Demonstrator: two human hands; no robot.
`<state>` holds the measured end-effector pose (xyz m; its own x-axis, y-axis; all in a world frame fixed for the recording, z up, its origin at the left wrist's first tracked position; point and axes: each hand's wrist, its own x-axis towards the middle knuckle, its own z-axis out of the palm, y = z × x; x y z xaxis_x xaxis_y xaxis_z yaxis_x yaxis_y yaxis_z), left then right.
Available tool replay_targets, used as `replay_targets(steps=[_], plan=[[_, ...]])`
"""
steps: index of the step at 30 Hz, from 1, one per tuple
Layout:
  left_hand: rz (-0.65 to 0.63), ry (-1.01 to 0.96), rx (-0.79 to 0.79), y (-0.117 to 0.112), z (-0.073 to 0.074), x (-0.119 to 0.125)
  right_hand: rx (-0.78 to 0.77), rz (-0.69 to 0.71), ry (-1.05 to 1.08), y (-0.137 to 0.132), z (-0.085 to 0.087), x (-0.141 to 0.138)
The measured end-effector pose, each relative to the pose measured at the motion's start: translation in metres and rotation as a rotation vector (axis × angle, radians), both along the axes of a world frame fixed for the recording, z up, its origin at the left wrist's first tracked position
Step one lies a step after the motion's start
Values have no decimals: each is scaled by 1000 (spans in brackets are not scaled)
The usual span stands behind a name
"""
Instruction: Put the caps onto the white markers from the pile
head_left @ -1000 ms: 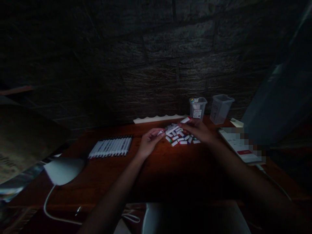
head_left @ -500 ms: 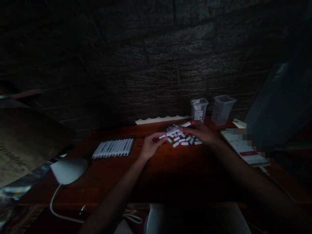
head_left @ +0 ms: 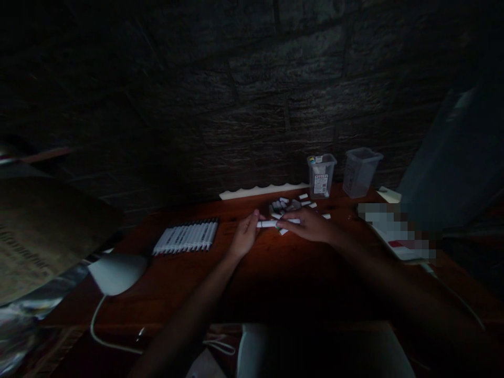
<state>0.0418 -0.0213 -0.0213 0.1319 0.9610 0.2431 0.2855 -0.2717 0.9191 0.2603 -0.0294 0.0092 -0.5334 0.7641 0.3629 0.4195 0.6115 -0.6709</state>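
A white marker lies level between my two hands above the dark wooden table. My left hand pinches its left end between thumb and fingers. Farther along, my right hand is closed on the right part of the same marker. Behind and under my right hand is a loose heap of short marker caps, partly hidden by the fingers. To the left, a neat row of white markers with dark ends lies side by side.
Two clear plastic containers stand at the back right by the dark wall. A blurred-out device with a cable lies at the right. A white lamp-like cone is at the left, and a pale wavy strip runs along the back.
The marker has come down from a slanted pose to nearly level, nearer to me. My right hand has moved lower and now covers more of the cap heap.
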Motion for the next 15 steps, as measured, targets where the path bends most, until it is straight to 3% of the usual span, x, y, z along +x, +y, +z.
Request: replay_targets(steps=[4, 15], plan=[[46, -32, 23, -2, 1, 1, 97, 6, -71, -3, -1, -6], [37, 74, 164, -2, 8, -3, 34, -51, 28, -3, -18, -18]])
